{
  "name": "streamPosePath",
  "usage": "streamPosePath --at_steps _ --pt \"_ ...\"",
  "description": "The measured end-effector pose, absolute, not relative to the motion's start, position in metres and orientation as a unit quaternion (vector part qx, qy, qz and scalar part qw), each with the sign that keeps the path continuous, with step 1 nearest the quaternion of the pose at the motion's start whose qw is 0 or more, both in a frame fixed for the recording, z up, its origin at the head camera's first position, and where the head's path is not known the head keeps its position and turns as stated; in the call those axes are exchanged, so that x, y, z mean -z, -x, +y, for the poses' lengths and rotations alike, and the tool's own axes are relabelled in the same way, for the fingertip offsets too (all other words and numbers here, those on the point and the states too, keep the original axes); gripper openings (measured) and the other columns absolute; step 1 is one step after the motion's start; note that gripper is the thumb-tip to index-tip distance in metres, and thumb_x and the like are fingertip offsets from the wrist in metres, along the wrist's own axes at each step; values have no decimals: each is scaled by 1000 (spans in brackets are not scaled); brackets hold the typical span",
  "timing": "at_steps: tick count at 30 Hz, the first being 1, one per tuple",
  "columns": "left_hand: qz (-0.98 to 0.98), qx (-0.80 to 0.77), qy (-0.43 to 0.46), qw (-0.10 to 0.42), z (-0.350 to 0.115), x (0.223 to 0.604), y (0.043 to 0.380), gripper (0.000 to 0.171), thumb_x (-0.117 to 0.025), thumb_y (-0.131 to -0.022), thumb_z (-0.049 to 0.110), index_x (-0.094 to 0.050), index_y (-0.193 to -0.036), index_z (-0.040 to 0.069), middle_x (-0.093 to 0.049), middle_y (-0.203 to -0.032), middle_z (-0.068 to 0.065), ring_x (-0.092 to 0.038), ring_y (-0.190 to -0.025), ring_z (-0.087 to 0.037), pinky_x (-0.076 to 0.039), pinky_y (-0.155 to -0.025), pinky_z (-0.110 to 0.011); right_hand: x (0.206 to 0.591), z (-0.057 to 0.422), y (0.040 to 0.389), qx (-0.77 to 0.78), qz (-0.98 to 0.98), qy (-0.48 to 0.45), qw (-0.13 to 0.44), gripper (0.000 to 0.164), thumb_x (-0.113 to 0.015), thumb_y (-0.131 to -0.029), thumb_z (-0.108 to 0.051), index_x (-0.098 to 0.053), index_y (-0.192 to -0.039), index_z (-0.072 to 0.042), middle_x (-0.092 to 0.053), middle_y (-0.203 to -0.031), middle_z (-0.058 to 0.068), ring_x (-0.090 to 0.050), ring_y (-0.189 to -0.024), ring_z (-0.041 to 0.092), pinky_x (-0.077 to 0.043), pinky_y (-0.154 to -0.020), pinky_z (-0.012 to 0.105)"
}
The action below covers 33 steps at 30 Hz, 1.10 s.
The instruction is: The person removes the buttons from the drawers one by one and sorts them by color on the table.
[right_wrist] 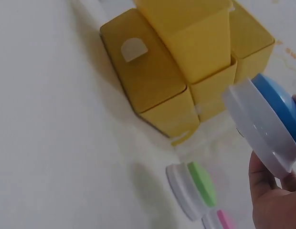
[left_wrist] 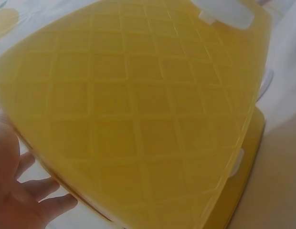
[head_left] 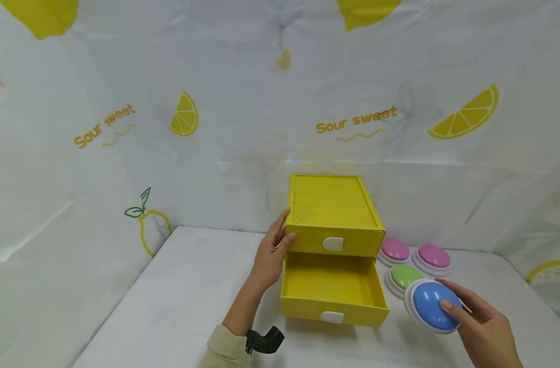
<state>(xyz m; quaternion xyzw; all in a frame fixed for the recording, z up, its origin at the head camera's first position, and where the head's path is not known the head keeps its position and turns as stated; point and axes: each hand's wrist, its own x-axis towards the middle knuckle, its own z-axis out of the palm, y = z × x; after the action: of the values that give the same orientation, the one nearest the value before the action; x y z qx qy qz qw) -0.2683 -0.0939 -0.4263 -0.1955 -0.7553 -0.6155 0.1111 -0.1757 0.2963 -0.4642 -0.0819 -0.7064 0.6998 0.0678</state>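
A yellow two-drawer box [head_left: 332, 202] stands near the back wall, its lower drawer [head_left: 358, 313] pulled out, with bare floor showing inside. My left hand [head_left: 269, 255] rests against the box's upper left side, thumb at the front corner. In the left wrist view, its extended fingers lie by the edge of the grid-patterned yellow panel [left_wrist: 138, 105]. My right hand [head_left: 489, 327] holds a blue domed button [head_left: 433, 305] with a white base, thumb on the dome, to the right of the drawer. The right wrist view shows fingers under the white base [right_wrist: 258, 129].
Right of the box, a green button [head_left: 406, 276] and two pink buttons, one nearer the box [head_left: 395, 249] and one further right [head_left: 433, 255], sit on the white table [head_left: 169, 306]. A lemon-printed sheet [head_left: 243, 128] hangs behind.
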Motion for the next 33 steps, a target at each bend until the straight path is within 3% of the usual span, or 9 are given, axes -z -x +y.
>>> streamPosePath --at_steps 3,6,8,10,14,17,19,21,33 --pt "-753 616 199 113 -92 427 270 57 -49 -108 32 -27 -160 37 -26 -168 1 -41 -149 -29 -44 -115 -49 478 306 178 -674 -724 137 47 49 -69 -97 -31 -54 -143 -35 -57 -105 -40 -47 -103 -9 -49 -69 2" --pt "-752 618 201 111 -92 427 271 57 -49 -108 31 -27 -160 38 -26 -168 2 -41 -149 -27 -43 -116 -48 490 309 181 -632 -753 182 22 57 -68 -95 -45 -50 -148 -35 -52 -102 -45 -43 -121 -2 -51 -87 7" --pt "-750 622 198 108 -93 427 271 57 -50 -108 31 -27 -159 40 -26 -168 4 -40 -149 -25 -43 -116 -47 495 310 185 -597 -777 201 -2 66 -66 -93 -54 -44 -152 -34 -46 -102 -48 -37 -137 10 -48 -105 21" --pt "-749 624 193 107 -93 428 270 57 -50 -107 31 -27 -159 41 -27 -167 5 -40 -149 -23 -43 -116 -46 498 309 189 -545 -811 212 -23 75 -63 -90 -64 -42 -155 -32 -41 -100 -49 -31 -147 25 -40 -114 35" --pt "-749 624 193 112 -94 428 268 57 -50 -107 30 -27 -159 39 -28 -167 3 -40 -149 -24 -42 -116 -46 505 308 191 -514 -832 205 -21 84 -67 -89 -63 -42 -155 -17 -42 -104 -47 -28 -151 40 -33 -121 55" --pt "-749 620 202 114 -94 427 268 58 -50 -108 30 -27 -160 37 -27 -167 2 -40 -149 -26 -42 -117 -46 509 306 190 -497 -844 202 -11 85 -67 -91 -60 -43 -154 -9 -60 -136 -20 -27 -150 45 -29 -120 63" --pt "-748 619 208 115 -94 426 269 58 -50 -108 30 -26 -160 36 -27 -168 1 -40 -149 -27 -42 -117 -47 511 304 190 -483 -852 201 -8 83 -65 -92 -59 -42 -154 -7 -51 -154 7 -28 -149 47 -31 -119 64" --pt "-748 621 206 113 -93 426 269 58 -50 -107 30 -27 -160 38 -27 -167 3 -40 -149 -25 -42 -117 -46 512 303 189 -466 -864 193 -6 81 -62 -95 -57 -42 -153 -4 -35 -160 26 -29 -148 49 -32 -117 64" --pt "-748 626 190 106 -93 427 268 56 -50 -107 32 -28 -158 43 -28 -166 9 -41 -149 -20 -42 -117 -46 514 299 186 -377 -913 153 -13 79 -52 -99 -61 -44 -150 0 -40 -154 33 -37 -141 54 -36 -114 64"
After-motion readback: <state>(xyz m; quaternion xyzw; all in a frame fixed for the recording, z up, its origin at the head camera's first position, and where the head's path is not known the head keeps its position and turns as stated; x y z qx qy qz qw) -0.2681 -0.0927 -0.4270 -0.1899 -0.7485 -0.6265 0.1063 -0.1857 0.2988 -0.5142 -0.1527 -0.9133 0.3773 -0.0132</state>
